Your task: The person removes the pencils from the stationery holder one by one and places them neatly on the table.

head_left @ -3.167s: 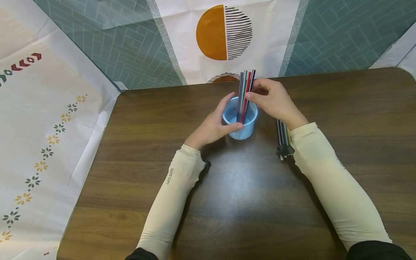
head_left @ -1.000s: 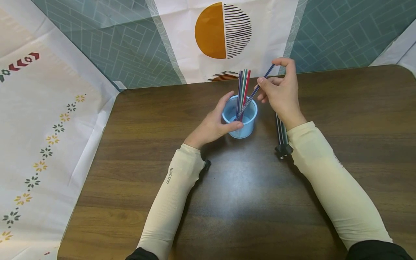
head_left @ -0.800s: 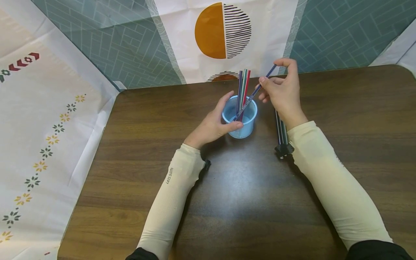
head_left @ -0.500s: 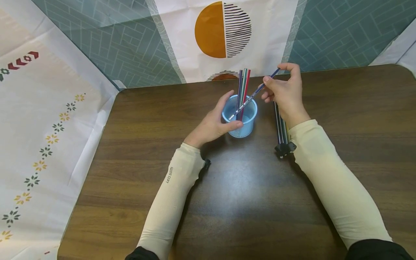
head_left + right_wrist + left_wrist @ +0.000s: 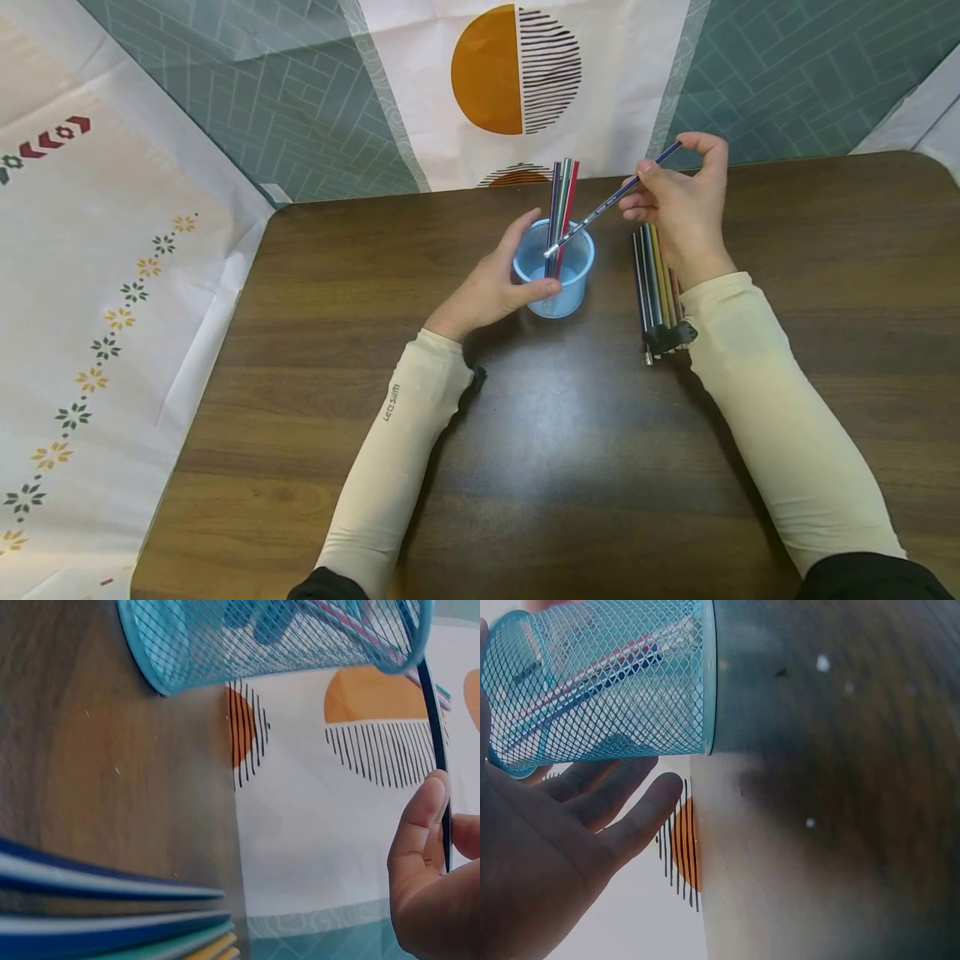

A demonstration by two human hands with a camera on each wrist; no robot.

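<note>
Presently we find the blue pencil (image 5: 600, 211) slanted, its lower end at the mouth of the mesh cup (image 5: 558, 307); the right hand (image 5: 686, 204) pinches its upper part. The left hand (image 5: 491, 287) grasps the cup between thumb and fingers. We judge the work partway: several standing pencils (image 5: 562, 196) are in the cup, one is unreleased, and loose pencils (image 5: 651, 275) lie on the table (image 5: 375, 275)

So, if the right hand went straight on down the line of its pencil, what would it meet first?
Most likely the blue mesh cup, at its rim, with the pencils in it just beyond; height is hard to judge, so those pencils could come first.
</note>
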